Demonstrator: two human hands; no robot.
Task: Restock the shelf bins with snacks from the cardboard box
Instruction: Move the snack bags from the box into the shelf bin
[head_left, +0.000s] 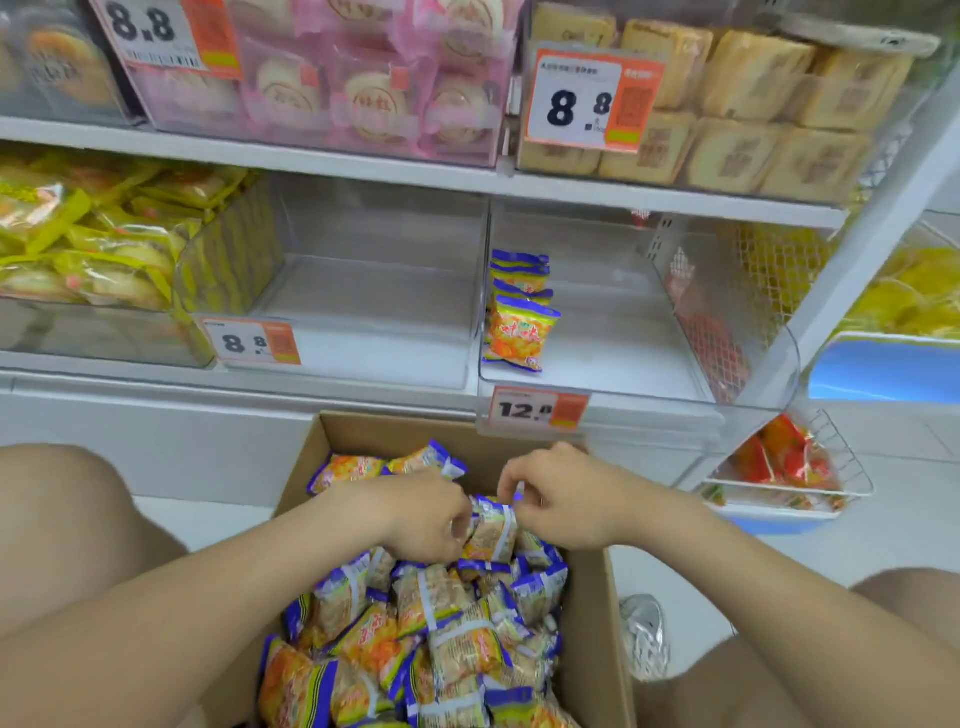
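Cardboard box (592, 623) runs off the bottom edge, near wall out of view. Left hand (421, 514) curls over, its fingertips tucked out of sight against the snack packet (493, 535); right hand (556, 493) covers that packet's top corner. Packet lettering is too blurred to read. Price tag (537, 410) shows "12." and then a digit I can't make out. White shoe (647, 634) is half-hidden behind the box wall. Pink pastry bin (363, 88) is cut off by the top edge.

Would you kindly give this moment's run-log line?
left hand, right hand: gripping orange-and-blue snack packets | brown cardboard box: stocked | clear plastic shelf bin: underfilled
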